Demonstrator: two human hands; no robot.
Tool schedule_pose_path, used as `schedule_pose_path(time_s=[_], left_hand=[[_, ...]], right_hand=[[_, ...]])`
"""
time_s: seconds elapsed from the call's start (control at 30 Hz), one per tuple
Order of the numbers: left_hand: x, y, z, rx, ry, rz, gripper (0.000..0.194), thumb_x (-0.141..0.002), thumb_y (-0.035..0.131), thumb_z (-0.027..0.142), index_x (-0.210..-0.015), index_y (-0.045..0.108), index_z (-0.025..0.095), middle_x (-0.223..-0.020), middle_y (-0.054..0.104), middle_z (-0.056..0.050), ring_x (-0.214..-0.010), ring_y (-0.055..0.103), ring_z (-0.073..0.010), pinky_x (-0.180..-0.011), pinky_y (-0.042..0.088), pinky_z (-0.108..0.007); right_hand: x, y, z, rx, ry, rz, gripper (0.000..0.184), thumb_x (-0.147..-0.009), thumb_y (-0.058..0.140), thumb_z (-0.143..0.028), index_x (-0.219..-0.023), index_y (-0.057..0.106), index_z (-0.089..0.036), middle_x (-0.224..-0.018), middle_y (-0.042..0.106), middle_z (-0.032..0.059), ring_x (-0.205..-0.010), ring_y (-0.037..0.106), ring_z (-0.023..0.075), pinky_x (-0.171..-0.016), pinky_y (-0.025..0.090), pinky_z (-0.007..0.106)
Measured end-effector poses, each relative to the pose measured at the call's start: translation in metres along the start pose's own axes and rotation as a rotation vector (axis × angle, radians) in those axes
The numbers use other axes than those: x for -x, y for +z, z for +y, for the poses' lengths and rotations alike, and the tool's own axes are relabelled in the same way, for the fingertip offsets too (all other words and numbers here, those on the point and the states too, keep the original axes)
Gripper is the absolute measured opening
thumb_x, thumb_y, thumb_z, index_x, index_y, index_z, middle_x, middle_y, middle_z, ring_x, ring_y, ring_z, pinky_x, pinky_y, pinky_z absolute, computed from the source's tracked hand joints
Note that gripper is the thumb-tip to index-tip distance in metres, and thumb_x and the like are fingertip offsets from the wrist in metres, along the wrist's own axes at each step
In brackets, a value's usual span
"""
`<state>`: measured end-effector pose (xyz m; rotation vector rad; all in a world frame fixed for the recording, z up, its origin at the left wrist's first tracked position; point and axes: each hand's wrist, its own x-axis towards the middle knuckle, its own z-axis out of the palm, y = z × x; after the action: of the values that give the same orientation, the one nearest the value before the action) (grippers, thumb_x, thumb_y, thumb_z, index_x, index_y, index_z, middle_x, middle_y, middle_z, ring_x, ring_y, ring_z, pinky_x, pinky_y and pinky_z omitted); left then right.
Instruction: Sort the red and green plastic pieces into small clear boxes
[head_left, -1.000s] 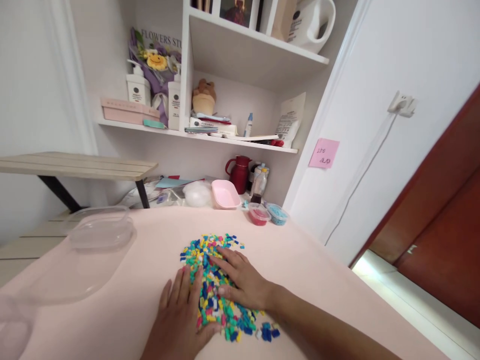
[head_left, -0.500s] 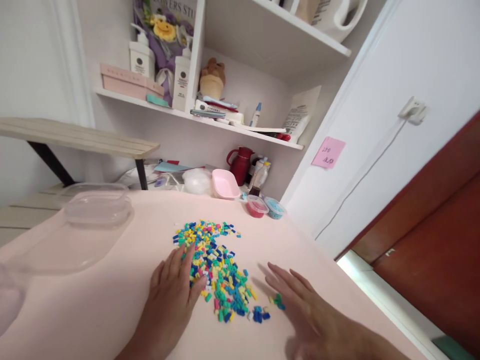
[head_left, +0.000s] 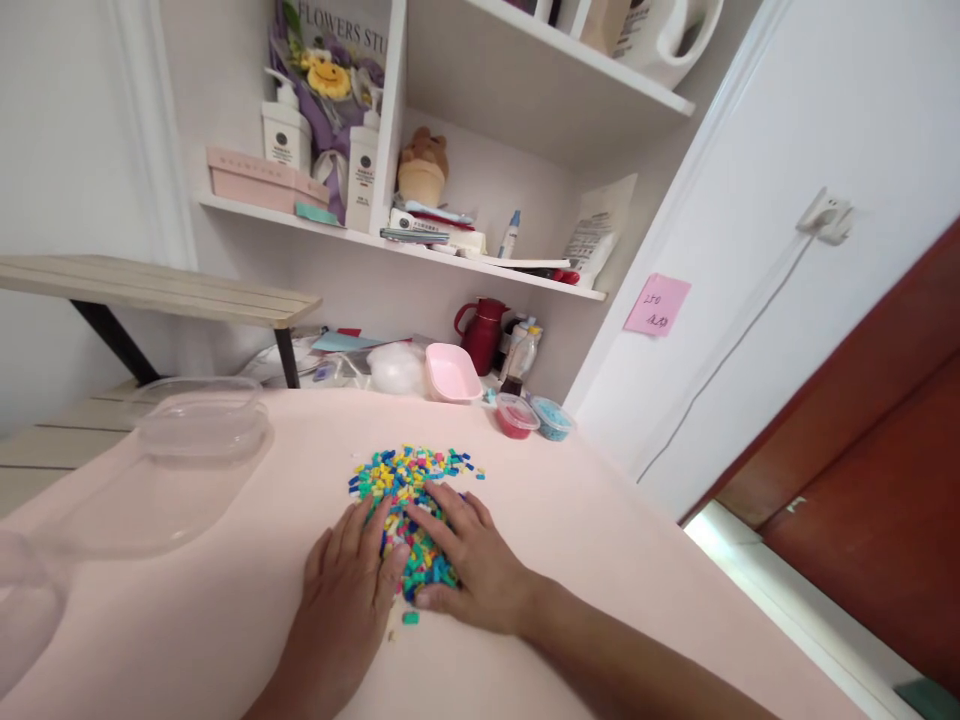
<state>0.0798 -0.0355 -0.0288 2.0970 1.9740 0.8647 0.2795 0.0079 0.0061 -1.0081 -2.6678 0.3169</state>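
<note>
A heap of small coloured pieces [head_left: 409, 480], blue, green, yellow, pink and white, lies in the middle of the pale pink table [head_left: 562, 520]. My left hand [head_left: 349, 590] lies flat against the heap's left side, fingers stretched forward. My right hand [head_left: 469, 555] lies flat against its right and near side, fingers spread over the pieces. The two hands cup the heap between them. One green piece [head_left: 410, 617] sits loose on the table just in front of my hands.
A clear plastic tub [head_left: 199, 425] stands at the left with a clear lid [head_left: 127, 510] nearer me. At the back stand a pink dish [head_left: 452, 373], a red tub [head_left: 516, 415] and a blue tub [head_left: 553, 417]. Shelves and a white wall close the back.
My right hand has swept in from the right, pushing the scattered near pieces into the heap. The heap is now tighter. My left hand has barely moved.
</note>
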Motion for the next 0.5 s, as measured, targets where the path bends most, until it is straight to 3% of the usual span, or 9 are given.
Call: schedule_pose_path(time_s=[0.1, 0.17, 0.27, 0.33, 0.4, 0.5], left_hand=[[-0.001, 0.008, -0.006, 0.054, 0.016, 0.097, 0.055, -0.095, 0.022, 0.045, -0.142, 0.044, 0.023, -0.147, 0.046, -0.008, -0.138, 0.036, -0.0226, -0.112, 0.027, -0.050], [-0.003, 0.012, -0.010, 0.102, -0.003, 0.185, 0.053, -0.095, 0.025, 0.045, -0.139, 0.046, 0.024, -0.145, 0.048, -0.008, -0.136, 0.040, -0.0219, -0.111, 0.031, -0.048], [-0.009, 0.012, -0.011, 0.148, -0.059, 0.303, 0.049, -0.095, 0.027, 0.045, -0.132, 0.052, 0.025, -0.142, 0.050, -0.008, -0.133, 0.043, -0.0213, -0.110, 0.033, -0.046], [-0.012, 0.010, -0.010, 0.143, -0.116, 0.344, 0.047, -0.095, 0.027, 0.044, -0.130, 0.053, 0.025, -0.142, 0.050, -0.008, -0.133, 0.044, -0.0216, -0.110, 0.033, -0.046], [-0.014, 0.008, -0.008, 0.112, -0.163, 0.343, 0.048, -0.096, 0.026, 0.043, -0.130, 0.053, 0.024, -0.142, 0.050, -0.009, -0.133, 0.044, -0.0225, -0.109, 0.033, -0.046], [-0.013, 0.009, -0.007, 0.052, -0.147, 0.303, 0.049, -0.095, 0.025, 0.042, -0.134, 0.050, 0.024, -0.145, 0.047, -0.009, -0.134, 0.042, -0.0220, -0.109, 0.032, -0.046]], right_hand=[[-0.013, -0.007, -0.003, -0.143, -0.089, 0.053, 0.075, -0.090, 0.039, -0.065, -0.153, 0.019, -0.029, -0.160, 0.014, 0.0096, -0.146, 0.014, 0.0296, -0.116, 0.015, 0.053], [-0.021, -0.015, 0.008, -0.221, -0.060, 0.143, 0.066, -0.095, 0.032, -0.059, -0.152, 0.020, -0.029, -0.160, 0.018, 0.0073, -0.146, 0.017, 0.0243, -0.117, 0.019, 0.047], [-0.035, -0.025, 0.045, -0.134, 0.176, 0.340, 0.059, -0.097, 0.025, -0.056, -0.150, 0.027, -0.030, -0.156, 0.029, 0.0063, -0.144, 0.022, 0.0242, -0.117, 0.017, 0.049], [-0.045, -0.026, 0.074, -0.020, 0.387, 0.384, 0.059, -0.097, 0.024, -0.056, -0.150, 0.028, -0.030, -0.156, 0.029, 0.0065, -0.144, 0.023, 0.0264, -0.115, 0.015, 0.055], [-0.053, -0.024, 0.095, 0.033, 0.474, 0.289, 0.058, -0.098, 0.019, -0.055, -0.150, 0.027, -0.031, -0.156, 0.030, 0.0054, -0.144, 0.023, 0.0262, -0.114, 0.016, 0.057], [-0.063, -0.017, 0.103, 0.002, 0.397, 0.096, 0.060, -0.098, 0.016, -0.058, -0.150, 0.030, -0.031, -0.155, 0.032, 0.0040, -0.144, 0.022, 0.0254, -0.115, 0.015, 0.054]])
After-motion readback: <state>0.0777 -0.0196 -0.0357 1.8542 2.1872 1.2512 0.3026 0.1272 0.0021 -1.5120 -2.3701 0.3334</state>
